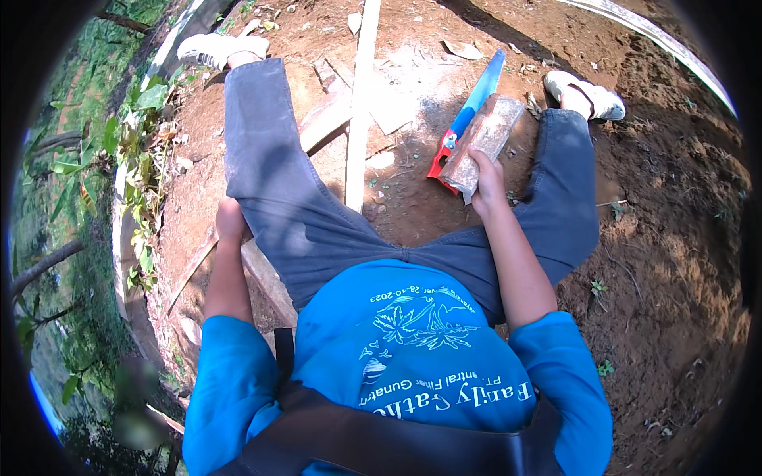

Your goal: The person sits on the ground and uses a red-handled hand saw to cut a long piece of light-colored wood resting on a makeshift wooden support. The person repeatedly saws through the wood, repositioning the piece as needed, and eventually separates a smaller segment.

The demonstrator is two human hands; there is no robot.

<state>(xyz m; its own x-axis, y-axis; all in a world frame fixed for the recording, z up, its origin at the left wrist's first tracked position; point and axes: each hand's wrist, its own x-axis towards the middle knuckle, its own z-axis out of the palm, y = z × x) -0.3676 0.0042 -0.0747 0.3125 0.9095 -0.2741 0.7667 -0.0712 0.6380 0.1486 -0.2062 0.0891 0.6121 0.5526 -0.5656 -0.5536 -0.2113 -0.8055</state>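
Rough wooden block: positioned in front of us, right of centre, in our right hand.

Nearest to us, a wooden board lies beside our left trouser leg. Our left hand is by the left knee; its fingers are largely hidden, and we cannot tell whether they are apart or together. Our right fingers are clamped on the block's near end. For a secure hold, we should keep the thumb on the upper face and support the far end, which could tip.

A handsaw, blue-bladed and red-handled, lies along the block's left side, partly covered; contact is not determinable. Keep fingers away from both blade edges. Soil between our thighs offers room to draw the block closer. Limits to sideways movement: the long pale wooden strip at left, our right trouser leg at right. Farther out runs a pale curb.
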